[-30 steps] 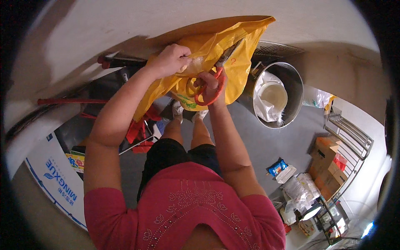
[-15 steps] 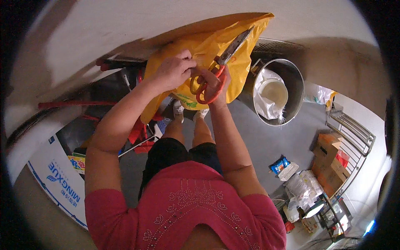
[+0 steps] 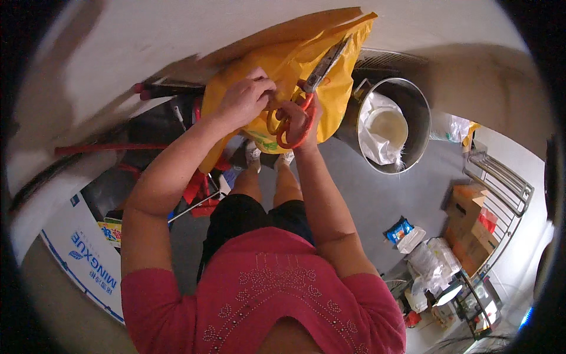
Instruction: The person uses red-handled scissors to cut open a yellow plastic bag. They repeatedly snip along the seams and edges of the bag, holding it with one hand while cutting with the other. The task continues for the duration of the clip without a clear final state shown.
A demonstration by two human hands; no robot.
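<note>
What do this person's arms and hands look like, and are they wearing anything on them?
Both arms are bare from just above the elbow down. Short pinkish-red sleeves of a top with small studs across the chest cover the upper arms. The left hand and right hand are ungloved; no watch, bracelet or ring is visible.

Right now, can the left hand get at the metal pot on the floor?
Probably not: the left hand grips the yellow bag, and the metal pot sits on the floor past the right hand with the scissors.
</note>
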